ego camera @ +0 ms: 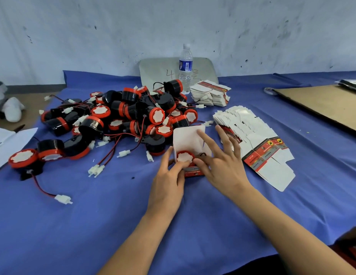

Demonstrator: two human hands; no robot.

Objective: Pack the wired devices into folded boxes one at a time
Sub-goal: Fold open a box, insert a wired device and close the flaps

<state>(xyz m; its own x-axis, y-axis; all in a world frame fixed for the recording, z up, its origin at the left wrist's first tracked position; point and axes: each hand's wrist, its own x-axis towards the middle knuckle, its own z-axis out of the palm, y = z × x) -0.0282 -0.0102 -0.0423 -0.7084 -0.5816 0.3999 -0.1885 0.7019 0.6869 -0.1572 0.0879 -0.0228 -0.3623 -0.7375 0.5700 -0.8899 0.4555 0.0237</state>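
A small folded box (190, 139) with white flaps and a red printed side stands open on the blue cloth. A red-rimmed device with a white face (185, 156) sits inside it. My left hand (169, 181) holds the box's left side, thumb along the wall and fingers curled at the front. My right hand (219, 163) lies over the box's right side, index finger stretched onto the white flap and thumb pressing by the device. A pile of black-and-red wired devices (121, 118) lies behind and to the left.
Flat unfolded boxes (258, 143) fan out to the right; a second stack (211, 94) sits behind. A water bottle (185, 68) stands before a grey board. Brown cardboard (322, 104) lies far right, white paper (10, 141) at the left edge. A loose device (23, 158) trails a wire (46, 192).
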